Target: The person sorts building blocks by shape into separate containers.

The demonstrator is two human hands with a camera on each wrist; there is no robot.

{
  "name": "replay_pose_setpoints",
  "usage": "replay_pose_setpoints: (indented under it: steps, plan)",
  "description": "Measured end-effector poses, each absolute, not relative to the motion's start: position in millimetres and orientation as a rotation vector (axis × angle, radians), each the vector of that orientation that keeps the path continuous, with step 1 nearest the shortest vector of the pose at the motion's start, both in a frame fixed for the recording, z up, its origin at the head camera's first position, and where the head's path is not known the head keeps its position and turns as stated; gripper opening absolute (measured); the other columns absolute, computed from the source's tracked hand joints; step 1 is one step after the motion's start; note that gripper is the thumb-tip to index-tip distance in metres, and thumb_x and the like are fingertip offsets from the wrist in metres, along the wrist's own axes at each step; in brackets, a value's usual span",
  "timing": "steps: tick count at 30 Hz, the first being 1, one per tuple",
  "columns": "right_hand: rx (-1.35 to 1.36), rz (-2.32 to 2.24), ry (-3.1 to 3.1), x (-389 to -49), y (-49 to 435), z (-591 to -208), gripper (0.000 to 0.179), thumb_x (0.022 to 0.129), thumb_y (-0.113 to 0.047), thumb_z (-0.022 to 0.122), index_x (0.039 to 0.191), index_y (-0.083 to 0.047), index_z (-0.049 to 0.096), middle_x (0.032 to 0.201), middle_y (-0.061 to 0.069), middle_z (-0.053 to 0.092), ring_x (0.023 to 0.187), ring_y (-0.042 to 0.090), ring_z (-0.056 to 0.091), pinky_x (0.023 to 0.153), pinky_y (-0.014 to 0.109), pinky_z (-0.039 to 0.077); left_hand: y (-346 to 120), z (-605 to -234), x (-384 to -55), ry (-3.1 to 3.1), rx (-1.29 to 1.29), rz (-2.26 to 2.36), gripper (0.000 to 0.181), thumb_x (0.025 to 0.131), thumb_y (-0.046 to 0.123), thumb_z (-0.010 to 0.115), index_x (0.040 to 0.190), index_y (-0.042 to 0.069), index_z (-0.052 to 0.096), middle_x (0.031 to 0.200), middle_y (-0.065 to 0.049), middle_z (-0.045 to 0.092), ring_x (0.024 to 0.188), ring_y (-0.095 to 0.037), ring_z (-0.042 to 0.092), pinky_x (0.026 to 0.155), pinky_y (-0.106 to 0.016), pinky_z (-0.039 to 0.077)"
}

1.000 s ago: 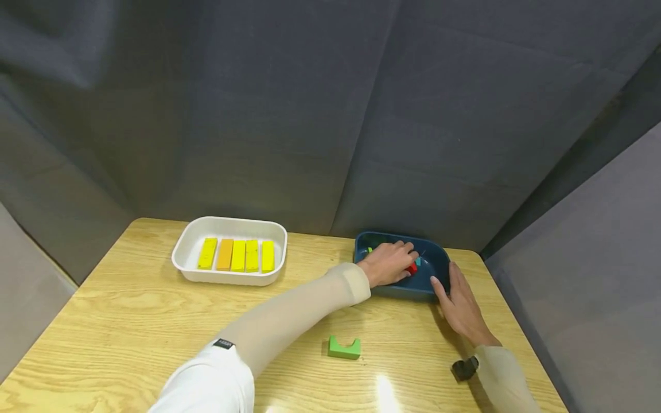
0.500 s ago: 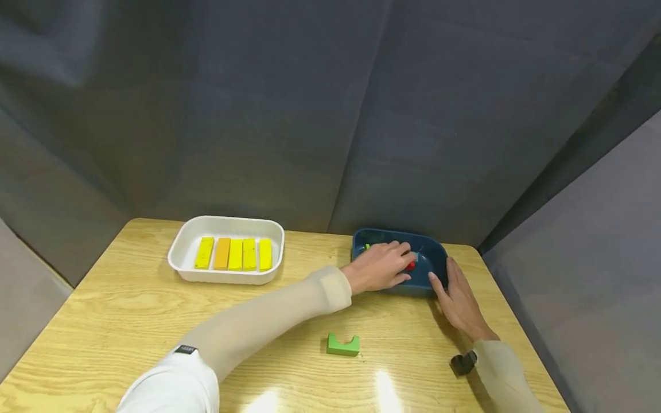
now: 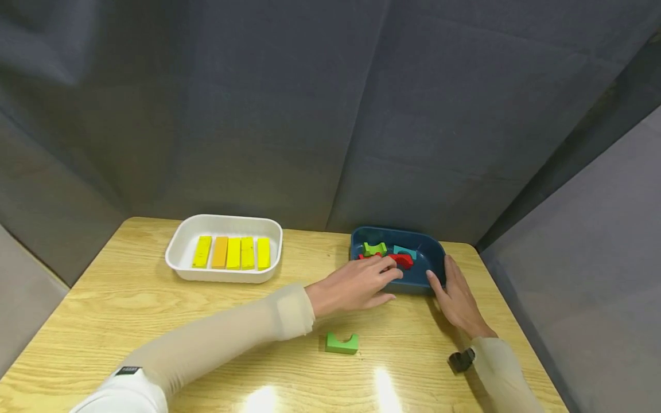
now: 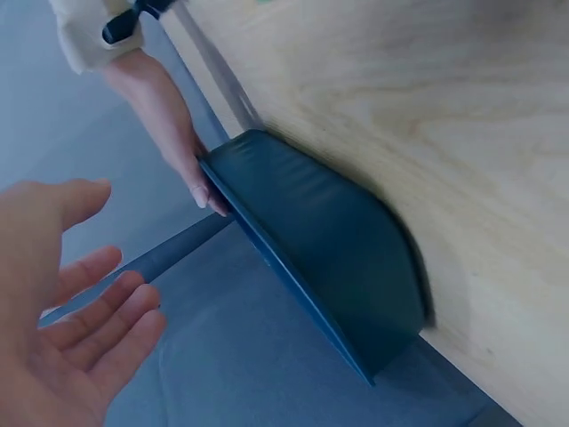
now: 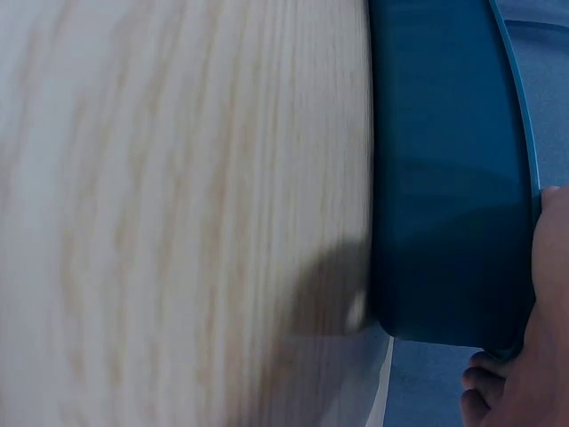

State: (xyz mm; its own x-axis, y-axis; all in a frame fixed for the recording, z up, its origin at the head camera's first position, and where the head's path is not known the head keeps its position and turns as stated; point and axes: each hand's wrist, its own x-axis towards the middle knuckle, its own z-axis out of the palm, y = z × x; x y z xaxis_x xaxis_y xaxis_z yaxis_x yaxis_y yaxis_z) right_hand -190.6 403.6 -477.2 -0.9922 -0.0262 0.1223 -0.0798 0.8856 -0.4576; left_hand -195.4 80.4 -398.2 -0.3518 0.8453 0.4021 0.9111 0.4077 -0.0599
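Observation:
A dark blue tray point(image 3: 431, 246) stands at the back right of the table. Inside it lie a light green arch block point(image 3: 374, 249), a teal block point(image 3: 405, 250) and red blocks point(image 3: 400, 260). Over the tray's near left rim hovers my left hand point(image 3: 358, 285), which covers part of the contents. Its loosely bent fingers hold nothing in the left wrist view. My right hand point(image 3: 461, 301) rests against the tray's right end, fingers fairly straight along the outside and thumb at the near corner. The right wrist view shows the tray's outer wall point(image 5: 453, 178) beside this hand.
A white tray point(image 3: 172, 258) at the back left holds one orange block point(image 3: 219, 252) and several yellow blocks point(image 3: 234, 253) in a row. A green arch block point(image 3: 342, 343) lies on the table's front middle. Dark curtains point(image 3: 258, 115) hang behind.
My left hand has drawn back left and toward me from inside the blue tray, uncovering the red, teal and green blocks. My right hand stays at the tray's right end.

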Motion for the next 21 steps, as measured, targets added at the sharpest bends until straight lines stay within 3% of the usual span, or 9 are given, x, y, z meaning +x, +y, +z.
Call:
replay_pose_setpoints:
  steps: [21]
  plan:
    - [0.102,0.76,-2.923,-190,404,-480,0.087,0.115,-0.053,0.037,0.169,0.006,0.003,0.176,0.031,0.004,0.161,0.054,0.01,0.128,0.07,0.011,-22,-433,-153,-2.429,-1.307,-0.695,0.044,0.098,0.037,0.081,0.133,0.013,0.07,0.128,-0.002,0.068,0.11,-0.014,0.069,0.08,-0.023,0.061]
